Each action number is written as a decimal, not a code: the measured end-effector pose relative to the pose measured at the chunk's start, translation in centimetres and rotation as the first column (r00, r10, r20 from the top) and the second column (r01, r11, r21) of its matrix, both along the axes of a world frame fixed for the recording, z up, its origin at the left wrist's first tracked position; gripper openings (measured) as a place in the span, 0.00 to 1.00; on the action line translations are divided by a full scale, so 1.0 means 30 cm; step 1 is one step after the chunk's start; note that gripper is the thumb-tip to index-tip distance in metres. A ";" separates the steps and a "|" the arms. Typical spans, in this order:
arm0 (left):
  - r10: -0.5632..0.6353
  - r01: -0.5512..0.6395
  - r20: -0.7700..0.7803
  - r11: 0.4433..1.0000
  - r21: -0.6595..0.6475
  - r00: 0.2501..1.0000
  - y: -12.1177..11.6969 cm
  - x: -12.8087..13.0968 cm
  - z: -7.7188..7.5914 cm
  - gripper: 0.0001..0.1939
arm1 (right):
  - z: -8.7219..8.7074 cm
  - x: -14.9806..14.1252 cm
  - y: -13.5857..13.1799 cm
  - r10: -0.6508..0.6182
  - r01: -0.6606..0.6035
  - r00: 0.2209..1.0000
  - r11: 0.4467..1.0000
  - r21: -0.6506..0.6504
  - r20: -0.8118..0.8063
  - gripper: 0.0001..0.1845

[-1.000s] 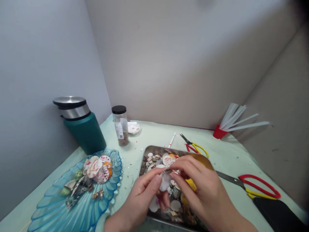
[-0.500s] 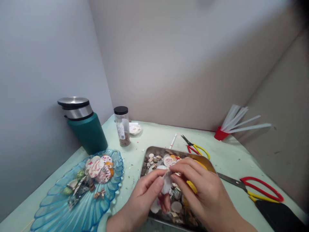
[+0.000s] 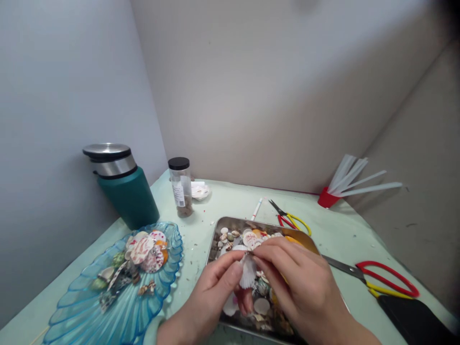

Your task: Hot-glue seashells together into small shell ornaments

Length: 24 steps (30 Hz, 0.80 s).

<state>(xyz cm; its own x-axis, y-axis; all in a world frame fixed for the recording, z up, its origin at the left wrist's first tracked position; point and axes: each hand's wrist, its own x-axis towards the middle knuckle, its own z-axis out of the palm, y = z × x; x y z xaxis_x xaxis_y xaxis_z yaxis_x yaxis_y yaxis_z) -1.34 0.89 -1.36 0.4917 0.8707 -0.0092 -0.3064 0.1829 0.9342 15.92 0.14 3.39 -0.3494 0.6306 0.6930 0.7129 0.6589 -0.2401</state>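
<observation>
Between both hands hangs a white ribbed seashell (image 3: 248,272), its fan edge pointing down. My left hand (image 3: 220,281) pinches it from the left with thumb and forefinger. From the right, the thumb and fingertips of my right hand (image 3: 300,278) close on its narrow top end, where a small detail is too fine to make out. Right below is a metal tray (image 3: 212,249) of assorted shells, partly hidden by my hands. Off to the left, a blue scalloped glass dish (image 3: 129,318) bears a heap of patterned shells (image 3: 143,249).
A green bottle (image 3: 128,194) and a black-lidded jar (image 3: 180,187) stand at the back left. Small scissors (image 3: 289,218) lie behind the tray, and larger red-and-yellow scissors (image 3: 373,278) to its right, near a black object (image 3: 413,318). A red cup (image 3: 327,197) holds several translucent sticks.
The white shell shows more of its ribbed face now, between slightly shifted fingertips. Both hands stay over the tray. The whole view has shifted very slightly.
</observation>
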 end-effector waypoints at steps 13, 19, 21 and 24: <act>0.005 -0.005 -0.036 1.000 0.016 0.999 0.002 0.002 0.006 0.23 | -0.018 -0.008 -0.005 -0.019 0.016 0.999 0.998 0.068 0.048 0.10; 0.001 -0.001 -0.018 1.000 0.011 1.000 0.004 0.005 -0.006 0.24 | -0.020 -0.008 -0.003 -0.011 0.010 1.000 0.999 0.050 0.024 0.09; -0.013 0.013 0.012 1.000 0.001 1.000 0.004 0.005 -0.009 0.23 | -0.014 -0.005 -0.001 -0.014 0.014 1.000 1.000 0.024 -0.006 0.07; -0.018 0.020 0.068 0.999 -0.025 0.998 0.003 0.003 -0.002 0.22 | -0.004 -0.001 0.000 -0.036 0.035 0.999 0.999 -0.023 -0.039 0.06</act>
